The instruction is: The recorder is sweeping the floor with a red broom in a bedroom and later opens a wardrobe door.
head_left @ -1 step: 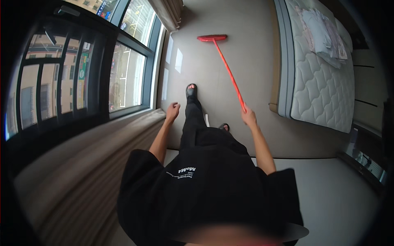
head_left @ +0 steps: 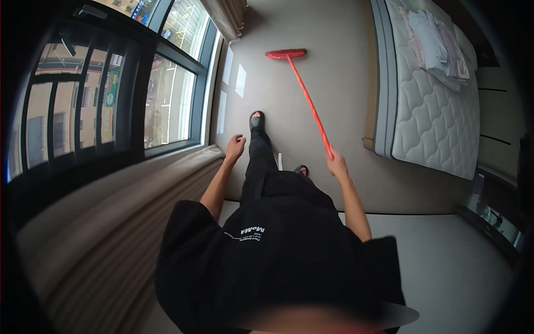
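My right hand (head_left: 337, 165) is closed round the upper end of a red broom handle (head_left: 313, 106). The handle slants away and to the left, down to the broom's red head (head_left: 286, 54), which rests on the floor far ahead of me. Its bristles are too small to make out. To the left, my left hand (head_left: 235, 148) hangs beside my thigh, near the window side. Its fingers are loosely curled and no object shows in them.
A grey-beige floor (head_left: 334, 89) carries patches of window light. At the right stands a bed with a pale quilted mattress (head_left: 431, 119) and folded bedding (head_left: 439, 47). Left are tall windows (head_left: 169, 103) and a beige curtain (head_left: 150, 200). My sandalled foot (head_left: 256, 121) is forward.
My right hand has come slightly nearer to me with the broom, whose head has shifted a little nearer too. My left hand has risen slightly in view, its fingers a little less tucked.
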`<state>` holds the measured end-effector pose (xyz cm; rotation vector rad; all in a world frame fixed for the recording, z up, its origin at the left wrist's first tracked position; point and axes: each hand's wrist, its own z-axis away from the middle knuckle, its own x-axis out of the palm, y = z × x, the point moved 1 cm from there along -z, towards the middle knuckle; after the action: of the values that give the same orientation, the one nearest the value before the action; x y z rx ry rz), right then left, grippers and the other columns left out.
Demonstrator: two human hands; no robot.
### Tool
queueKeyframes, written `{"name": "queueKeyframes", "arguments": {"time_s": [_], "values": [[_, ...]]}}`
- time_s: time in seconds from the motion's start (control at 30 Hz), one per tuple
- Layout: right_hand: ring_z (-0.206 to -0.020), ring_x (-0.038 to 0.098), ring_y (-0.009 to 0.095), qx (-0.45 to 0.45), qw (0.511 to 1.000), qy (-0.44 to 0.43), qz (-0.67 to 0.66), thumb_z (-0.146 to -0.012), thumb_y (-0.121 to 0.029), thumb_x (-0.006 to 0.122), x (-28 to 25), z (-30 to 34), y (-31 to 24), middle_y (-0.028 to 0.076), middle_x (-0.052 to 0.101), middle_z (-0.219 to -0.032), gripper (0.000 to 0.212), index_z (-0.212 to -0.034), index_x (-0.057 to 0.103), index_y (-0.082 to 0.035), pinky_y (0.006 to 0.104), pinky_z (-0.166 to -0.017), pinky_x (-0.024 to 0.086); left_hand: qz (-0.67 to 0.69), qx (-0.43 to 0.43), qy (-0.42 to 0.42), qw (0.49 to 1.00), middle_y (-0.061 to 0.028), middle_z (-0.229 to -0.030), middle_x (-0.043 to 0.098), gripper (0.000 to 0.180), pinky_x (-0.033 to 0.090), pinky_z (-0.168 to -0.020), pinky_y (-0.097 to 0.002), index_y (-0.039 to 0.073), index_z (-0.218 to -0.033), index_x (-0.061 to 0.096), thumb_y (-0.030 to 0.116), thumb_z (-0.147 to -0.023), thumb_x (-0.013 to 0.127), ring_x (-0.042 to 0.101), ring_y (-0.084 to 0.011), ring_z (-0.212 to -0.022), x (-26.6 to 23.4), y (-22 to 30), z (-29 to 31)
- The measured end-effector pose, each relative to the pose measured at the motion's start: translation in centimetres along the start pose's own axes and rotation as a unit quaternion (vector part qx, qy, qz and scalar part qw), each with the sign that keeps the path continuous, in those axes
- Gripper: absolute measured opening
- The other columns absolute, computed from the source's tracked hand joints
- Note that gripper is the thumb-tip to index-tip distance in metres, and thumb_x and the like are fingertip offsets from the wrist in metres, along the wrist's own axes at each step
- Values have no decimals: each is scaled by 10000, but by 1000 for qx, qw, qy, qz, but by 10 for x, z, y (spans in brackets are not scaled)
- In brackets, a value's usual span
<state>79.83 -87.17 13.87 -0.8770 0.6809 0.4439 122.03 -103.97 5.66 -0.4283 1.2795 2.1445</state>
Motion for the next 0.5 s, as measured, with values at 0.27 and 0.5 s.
{"name": "queueKeyframes", "arguments": {"time_s": [0.27,0.5], "values": [[-442,510,119,209,965,-154,-32,-968,-252,646,-195,241,8,16,524,-615,512,-1454,549,-121,323,-389,394,-194,365,-355,838,-163,-1387,553,767,475,-1047,-456,175,-1476,496,203,-771,798,555,-372,-1248,178,203,142],[-602,562,88,122,987,60,-91,-955,-251,691,-314,232,-101,23,632,-717,287,-1109,688,-9,269,-574,463,-189,431,-453,757,-123,-1012,730,400,544,-871,-482,237,-1259,657,300,-864,654,688,-355,-993,282,304,192]]}}
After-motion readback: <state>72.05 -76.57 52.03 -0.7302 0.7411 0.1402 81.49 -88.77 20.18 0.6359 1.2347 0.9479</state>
